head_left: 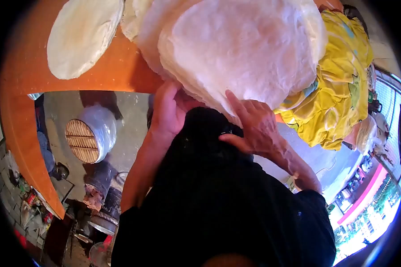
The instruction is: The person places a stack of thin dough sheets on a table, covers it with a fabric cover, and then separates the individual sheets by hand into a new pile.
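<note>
A stack of large, thin, pale round flatbreads lies on the orange table, reaching its near edge. My left hand is at the stack's near left edge, closed around the rim, with some fingers hidden behind the edge. My right hand rests against the near rim, its index finger lying on the top sheet. The thumb of that hand is spread apart, over my dark clothing. A separate pale round flatbread pile lies farther left.
The orange table curves round to the left. A crumpled yellow patterned cloth lies right of the stack. Below the table, a plastic-wrapped cylinder with a slatted end stands on the grey floor. Pots and clutter fill the lower left.
</note>
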A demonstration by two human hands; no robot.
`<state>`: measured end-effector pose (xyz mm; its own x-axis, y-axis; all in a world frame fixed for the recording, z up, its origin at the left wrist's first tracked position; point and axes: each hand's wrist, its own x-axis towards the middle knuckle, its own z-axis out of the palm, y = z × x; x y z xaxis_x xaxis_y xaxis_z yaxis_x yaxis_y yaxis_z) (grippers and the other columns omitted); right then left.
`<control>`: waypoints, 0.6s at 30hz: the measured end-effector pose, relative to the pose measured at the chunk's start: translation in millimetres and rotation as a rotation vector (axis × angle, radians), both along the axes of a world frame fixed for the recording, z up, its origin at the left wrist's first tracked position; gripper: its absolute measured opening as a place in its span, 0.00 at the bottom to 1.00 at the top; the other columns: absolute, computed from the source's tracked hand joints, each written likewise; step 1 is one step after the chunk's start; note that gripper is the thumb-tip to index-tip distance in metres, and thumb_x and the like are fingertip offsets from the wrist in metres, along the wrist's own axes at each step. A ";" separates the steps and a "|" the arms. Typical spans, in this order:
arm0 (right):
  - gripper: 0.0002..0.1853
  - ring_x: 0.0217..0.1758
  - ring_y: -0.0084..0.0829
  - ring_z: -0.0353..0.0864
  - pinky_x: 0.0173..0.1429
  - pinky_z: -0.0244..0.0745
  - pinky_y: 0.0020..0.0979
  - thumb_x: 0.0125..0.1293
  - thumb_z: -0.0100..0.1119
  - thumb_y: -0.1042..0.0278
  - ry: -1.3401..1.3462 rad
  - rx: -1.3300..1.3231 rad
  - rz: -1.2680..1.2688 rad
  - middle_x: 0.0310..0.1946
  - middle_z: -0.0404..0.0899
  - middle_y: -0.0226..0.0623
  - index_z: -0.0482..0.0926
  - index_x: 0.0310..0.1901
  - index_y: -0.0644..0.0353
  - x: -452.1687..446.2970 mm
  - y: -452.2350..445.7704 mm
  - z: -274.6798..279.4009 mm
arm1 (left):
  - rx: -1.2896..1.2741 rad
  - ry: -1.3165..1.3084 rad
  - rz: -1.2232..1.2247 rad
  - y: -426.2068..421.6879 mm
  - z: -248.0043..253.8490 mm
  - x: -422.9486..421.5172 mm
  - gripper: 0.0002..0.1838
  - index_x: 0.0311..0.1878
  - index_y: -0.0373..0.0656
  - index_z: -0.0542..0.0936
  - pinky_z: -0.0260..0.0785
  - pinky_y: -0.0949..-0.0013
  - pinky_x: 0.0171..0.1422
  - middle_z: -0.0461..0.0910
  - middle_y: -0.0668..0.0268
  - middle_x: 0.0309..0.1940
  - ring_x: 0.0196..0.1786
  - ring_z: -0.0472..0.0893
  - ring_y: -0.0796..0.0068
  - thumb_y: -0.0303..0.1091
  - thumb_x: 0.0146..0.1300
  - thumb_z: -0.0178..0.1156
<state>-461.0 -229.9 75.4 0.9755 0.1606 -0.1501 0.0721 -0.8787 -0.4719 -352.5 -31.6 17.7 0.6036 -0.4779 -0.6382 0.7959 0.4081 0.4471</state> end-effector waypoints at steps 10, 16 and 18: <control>0.08 0.45 0.27 0.83 0.50 0.78 0.28 0.64 0.62 0.72 0.189 0.184 -0.209 0.39 0.84 0.36 0.81 0.44 0.60 85.5 -99.6 87.6 | 0.305 -0.313 0.015 21.0 -51.5 10.3 0.19 0.55 0.36 0.74 0.77 0.66 0.44 0.80 0.57 0.43 0.43 0.82 0.66 0.41 0.69 0.56; 0.09 0.43 0.34 0.84 0.48 0.78 0.33 0.63 0.60 0.72 -0.067 -0.188 -0.178 0.37 0.84 0.40 0.81 0.44 0.60 119.7 -134.1 159.8 | 0.701 -0.508 0.003 44.0 -90.7 15.4 0.21 0.57 0.33 0.72 0.77 0.70 0.44 0.79 0.59 0.44 0.41 0.80 0.72 0.27 0.61 0.63; 0.09 0.42 0.36 0.84 0.47 0.78 0.35 0.62 0.59 0.72 -0.190 -0.323 -0.155 0.37 0.84 0.42 0.81 0.44 0.60 123.9 -127.4 163.0 | 0.991 -0.704 -0.019 47.6 -84.6 15.6 0.22 0.58 0.32 0.72 0.77 0.71 0.42 0.79 0.59 0.43 0.40 0.80 0.74 0.27 0.61 0.63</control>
<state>-337.2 -357.3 238.5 0.9997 -0.0161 0.0166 -0.0132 -0.9869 -0.1611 -336.8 16.0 -66.8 0.9633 0.0186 -0.2678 0.2559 -0.3648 0.8952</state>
